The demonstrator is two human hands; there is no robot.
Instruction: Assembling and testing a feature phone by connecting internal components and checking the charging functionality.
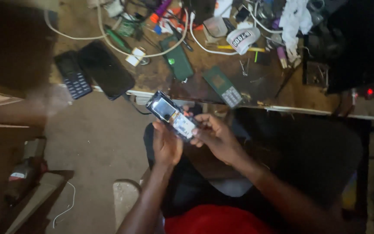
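Note:
A small keypad phone point(172, 116) with its front cover off, showing a bare screen and a white key membrane, is held over my lap just below the workbench edge. My left hand point(166, 145) grips it from below and the left side. My right hand point(213, 134) holds its lower right end, fingertips on the key area. Both hands are closed on the phone, which tilts up to the left.
The wooden workbench point(204, 89) carries a black keypad phone point(73, 74), a black smartphone point(105, 69), a green circuit board with keypad point(223, 86), a dark green phone part point(176, 58), white cables point(109, 41), tools and clutter. A lit red light point(370, 91) glows far right. The concrete floor point(96, 143) lies to the left.

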